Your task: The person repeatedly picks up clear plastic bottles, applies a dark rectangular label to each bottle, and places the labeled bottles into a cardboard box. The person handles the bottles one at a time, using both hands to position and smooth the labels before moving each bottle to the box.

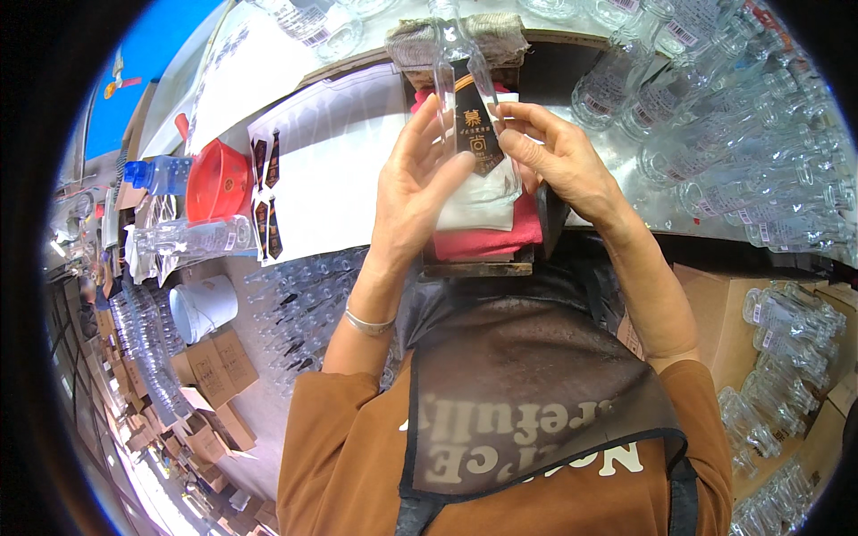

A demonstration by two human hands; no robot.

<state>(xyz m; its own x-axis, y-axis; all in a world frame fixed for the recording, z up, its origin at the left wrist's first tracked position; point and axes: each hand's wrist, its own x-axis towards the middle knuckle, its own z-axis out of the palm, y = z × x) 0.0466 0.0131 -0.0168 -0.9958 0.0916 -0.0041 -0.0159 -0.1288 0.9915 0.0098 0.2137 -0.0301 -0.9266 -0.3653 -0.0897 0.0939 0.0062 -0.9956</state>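
Note:
A clear glass bottle (444,67) lies neck-away on a padded rest in front of me. A black tie-shaped label (474,116) with gold print sits on its upper side. My left hand (413,179) is at the bottle's left side, fingers apart, its thumb stretched over the lower part and slightly blurred. On the other side, my right hand (559,156) has its thumb and fingers closed on the bottle's right edge beside the label. Under the bottle are a white cloth (478,214) and a red cloth (492,241).
More tie-shaped labels (266,228) lie on a white sheet (331,170) at left, near a red basin (217,181) and a blue-capped bottle (161,175). Rows of glass bottles (715,152) cover the right of the table. A cardboard box (715,304) of bottles stands at lower right.

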